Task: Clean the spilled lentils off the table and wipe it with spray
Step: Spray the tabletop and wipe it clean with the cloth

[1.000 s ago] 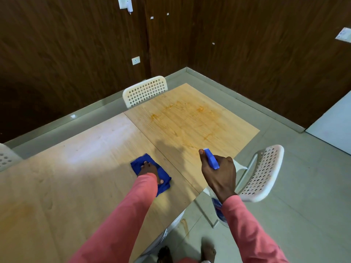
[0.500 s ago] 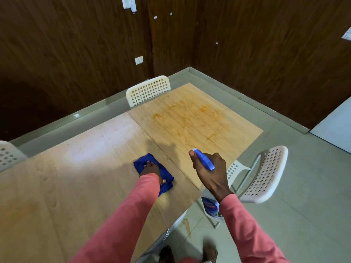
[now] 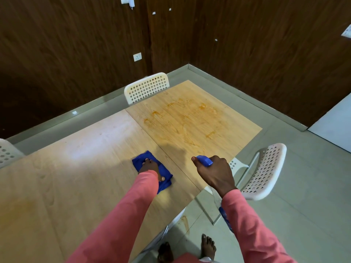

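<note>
Head view: one crumpled blue cloth point(image 3: 152, 170) is pressed flat at 9 o'clock by the left hand point(image 3: 150, 167), grip released. One blue-capped spray bottle point(image 3: 205, 161) is clenched by the right hand point(image 3: 215, 172) at 3 o'clock. Two woodgrain tabletop point(image 3: 76, 177) slabs, orange smears point(image 3: 182, 118) at 12; three perforated white chairs point(image 3: 147, 88).

A crumpled blue cloth point(image 3: 152, 168) lies flat on the wooden table point(image 3: 85, 168), near its front edge, just left of the seam between the two tabletops. To its right a spray bottle point(image 3: 204, 161) with a blue head hangs at the table's near edge. Orange smears point(image 3: 182, 120) streak the far right tabletop.
</note>
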